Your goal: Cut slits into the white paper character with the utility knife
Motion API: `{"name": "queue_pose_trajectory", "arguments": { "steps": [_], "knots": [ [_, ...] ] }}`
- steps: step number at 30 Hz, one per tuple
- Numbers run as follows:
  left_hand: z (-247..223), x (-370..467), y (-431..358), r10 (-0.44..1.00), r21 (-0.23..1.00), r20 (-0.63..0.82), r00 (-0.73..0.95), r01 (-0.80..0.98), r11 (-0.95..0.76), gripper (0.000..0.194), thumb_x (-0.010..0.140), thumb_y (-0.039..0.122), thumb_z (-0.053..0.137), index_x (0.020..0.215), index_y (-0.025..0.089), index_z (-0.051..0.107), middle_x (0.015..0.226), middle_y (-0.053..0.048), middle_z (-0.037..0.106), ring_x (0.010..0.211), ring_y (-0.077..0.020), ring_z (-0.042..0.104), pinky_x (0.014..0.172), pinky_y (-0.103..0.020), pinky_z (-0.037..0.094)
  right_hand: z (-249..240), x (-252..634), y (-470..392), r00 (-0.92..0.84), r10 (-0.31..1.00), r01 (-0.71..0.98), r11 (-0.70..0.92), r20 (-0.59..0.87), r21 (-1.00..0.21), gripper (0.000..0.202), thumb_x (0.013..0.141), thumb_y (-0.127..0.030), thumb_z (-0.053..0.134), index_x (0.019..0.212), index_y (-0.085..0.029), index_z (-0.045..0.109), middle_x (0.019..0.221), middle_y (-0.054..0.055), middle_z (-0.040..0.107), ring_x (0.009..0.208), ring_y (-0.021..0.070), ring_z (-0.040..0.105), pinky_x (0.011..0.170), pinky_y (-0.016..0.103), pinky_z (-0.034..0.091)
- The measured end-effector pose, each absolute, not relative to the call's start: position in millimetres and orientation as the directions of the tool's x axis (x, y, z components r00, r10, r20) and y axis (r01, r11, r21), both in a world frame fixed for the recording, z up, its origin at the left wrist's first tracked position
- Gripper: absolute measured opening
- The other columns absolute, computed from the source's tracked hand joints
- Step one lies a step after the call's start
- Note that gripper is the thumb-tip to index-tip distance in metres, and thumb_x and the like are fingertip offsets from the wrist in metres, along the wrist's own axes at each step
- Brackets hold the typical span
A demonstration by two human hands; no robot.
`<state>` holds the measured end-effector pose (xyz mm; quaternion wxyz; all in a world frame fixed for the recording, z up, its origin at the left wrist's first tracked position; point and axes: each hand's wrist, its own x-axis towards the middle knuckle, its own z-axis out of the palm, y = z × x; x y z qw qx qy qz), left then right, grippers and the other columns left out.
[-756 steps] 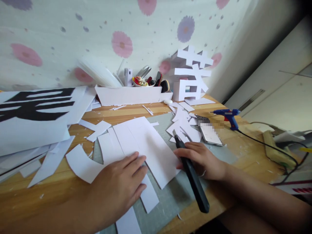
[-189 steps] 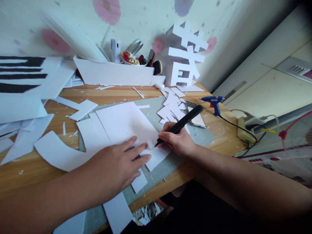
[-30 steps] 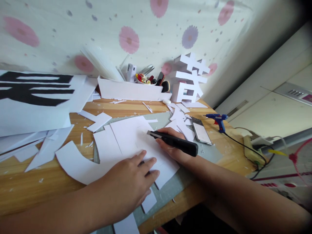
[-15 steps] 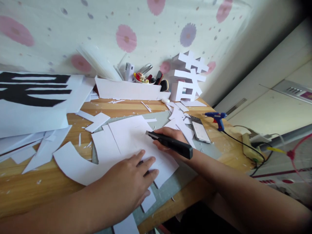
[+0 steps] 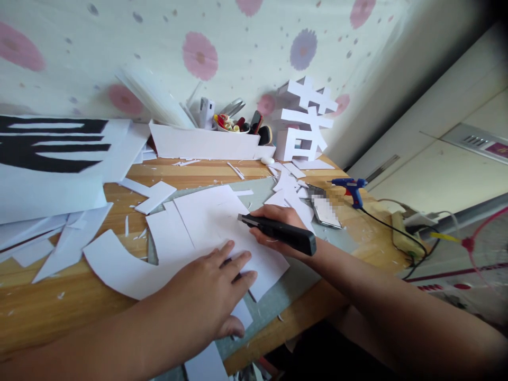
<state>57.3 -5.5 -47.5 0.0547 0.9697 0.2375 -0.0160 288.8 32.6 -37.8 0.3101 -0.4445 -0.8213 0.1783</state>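
My right hand (image 5: 275, 222) grips a black utility knife (image 5: 288, 235), its blade end pointing left over a white foam board sheet (image 5: 210, 217). Whether the blade tip touches the sheet I cannot tell. Lying on the lower part of that sheet is my left hand (image 5: 218, 283), fingers spread, holding nothing. The sheet has a straight cut line near its left side and rests on a grey-green cutting mat (image 5: 265, 188). A curved white strip (image 5: 119, 267) reaches out to the left of my left hand.
White offcuts (image 5: 283, 185) lie on the wooden table (image 5: 35, 309). A phone (image 5: 326, 210) and a blue glue gun (image 5: 352, 189) with its cord are at right. Behind stand a long white box (image 5: 204, 145) and a white built-up character (image 5: 304, 119). A black-printed sheet (image 5: 51, 185) is at left.
The whole view has shifted slightly. My left thumb has spread outward a little over the lower board piece. The knife stays at nearly the same spot on the sheet.
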Motion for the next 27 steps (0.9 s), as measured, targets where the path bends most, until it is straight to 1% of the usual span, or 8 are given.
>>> {"name": "queue_pose_trajectory", "arguments": {
  "steps": [2, 4, 10, 14, 17, 23, 27],
  "knots": [
    [-46.0, 57.7, -4.9, 0.452, 0.108, -0.087, 0.888, 0.460, -0.882, 0.072, 0.082, 0.066, 0.075, 0.138, 0.020, 0.065, 0.151, -0.019, 0.055, 0.141, -0.0493, 0.047, 0.105, -0.059, 0.053, -36.0, 288.9, 30.2, -0.404, 0.847, 0.623, 0.532, 0.347, -0.574, 0.010, 0.084, -0.024, 0.071, 0.094, -0.022, 0.070, 0.080, 0.001, 0.070, 0.065, 0.0130, 0.062, 0.064, 0.026, 0.050],
    [-46.4, 56.9, -4.4, 0.455, 0.117, -0.084, 0.887, 0.462, -0.879, 0.073, 0.081, 0.065, 0.076, 0.138, 0.021, 0.065, 0.151, -0.019, 0.055, 0.141, -0.0488, 0.047, 0.106, -0.059, 0.053, -33.5, 288.8, 27.6, -0.408, 0.847, 0.623, 0.531, 0.341, -0.575, 0.009, 0.084, -0.024, 0.069, 0.093, -0.021, 0.070, 0.079, 0.001, 0.070, 0.063, 0.0125, 0.061, 0.062, 0.026, 0.049],
    [-53.6, 52.5, -3.0, 0.457, 0.147, -0.003, 0.889, 0.453, -0.879, 0.073, 0.078, 0.065, 0.079, 0.137, 0.024, 0.066, 0.149, -0.016, 0.058, 0.141, -0.0440, 0.050, 0.108, -0.054, 0.051, -28.5, 291.6, 19.3, -0.406, 0.857, 0.634, 0.514, 0.317, -0.577, 0.009, 0.084, -0.026, 0.068, 0.091, -0.020, 0.069, 0.076, 0.000, 0.069, 0.064, 0.0119, 0.060, 0.061, 0.024, 0.047],
    [-54.0, 52.9, -2.5, 0.436, 0.166, 0.022, 0.899, 0.427, -0.889, 0.072, 0.078, 0.065, 0.079, 0.134, 0.022, 0.068, 0.146, -0.016, 0.061, 0.138, -0.0446, 0.053, 0.107, -0.054, 0.051, -29.3, 294.5, 12.5, -0.398, 0.863, 0.641, 0.504, 0.310, -0.579, 0.010, 0.085, -0.029, 0.067, 0.090, -0.019, 0.068, 0.074, 0.001, 0.069, 0.062, 0.0116, 0.059, 0.059, 0.024, 0.046],
    [-50.8, 55.6, -3.1, 0.432, 0.143, -0.004, 0.902, 0.428, -0.892, 0.072, 0.076, 0.065, 0.081, 0.133, 0.022, 0.069, 0.144, -0.017, 0.062, 0.137, -0.0467, 0.054, 0.104, -0.055, 0.054, -30.3, 295.9, 7.4, -0.389, 0.868, 0.651, 0.496, 0.310, -0.575, 0.011, 0.086, -0.030, 0.066, 0.090, -0.020, 0.068, 0.074, 0.001, 0.069, 0.061, 0.0114, 0.059, 0.058, 0.024, 0.047],
    [-42.7, 60.9, -3.4, 0.446, 0.092, -0.117, 0.887, 0.457, -0.885, 0.076, 0.075, 0.062, 0.083, 0.138, 0.024, 0.066, 0.147, -0.014, 0.060, 0.138, -0.0467, 0.052, 0.106, -0.054, 0.055, -27.4, 297.1, -3.3, -0.402, 0.857, 0.669, 0.515, 0.322, -0.536, 0.010, 0.087, -0.030, 0.064, 0.086, -0.020, 0.066, 0.074, 0.001, 0.067, 0.061, 0.0106, 0.057, 0.058, 0.023, 0.046],
    [-44.3, 60.1, -1.7, 0.436, 0.087, -0.081, 0.897, 0.442, -0.893, 0.076, 0.071, 0.059, 0.087, 0.136, 0.024, 0.067, 0.147, -0.015, 0.060, 0.137, -0.0456, 0.053, 0.105, -0.052, 0.056, -24.2, 298.4, -10.6, -0.402, 0.860, 0.685, 0.510, 0.313, -0.521, 0.009, 0.086, -0.028, 0.064, 0.087, -0.020, 0.067, 0.075, 0.001, 0.067, 0.063, 0.0115, 0.059, 0.059, 0.023, 0.046]
  ]
}}
